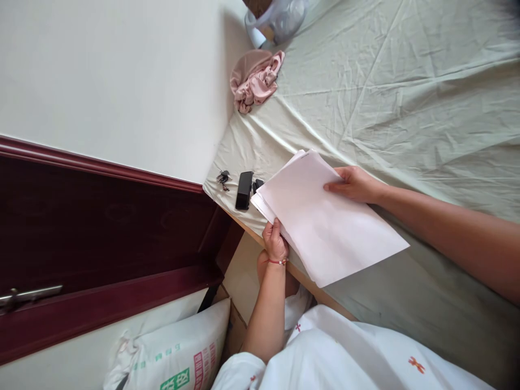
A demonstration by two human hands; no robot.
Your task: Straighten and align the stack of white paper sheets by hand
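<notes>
A stack of white paper sheets point(325, 222) is held between both hands, tilted above the edge of the cloth-covered bed. My left hand point(276, 241), with a red bracelet at the wrist, grips the stack's near left edge, thumb on top. My right hand point(351, 184) is closed on the right edge, its thumb lying over the top sheet. At the upper left corner the sheets fan out slightly, and a small dark mark shows near the top edge. The fingers under the paper are hidden.
Left of the paper lie a black phone point(244, 190), a partly covered dark object and keys point(223, 177). Pink cloth point(257, 81) and a clear plastic container point(280, 21) sit farther back on the pale green sheet point(390, 97). A white sack point(179, 346) stands below the dark red door point(101, 216).
</notes>
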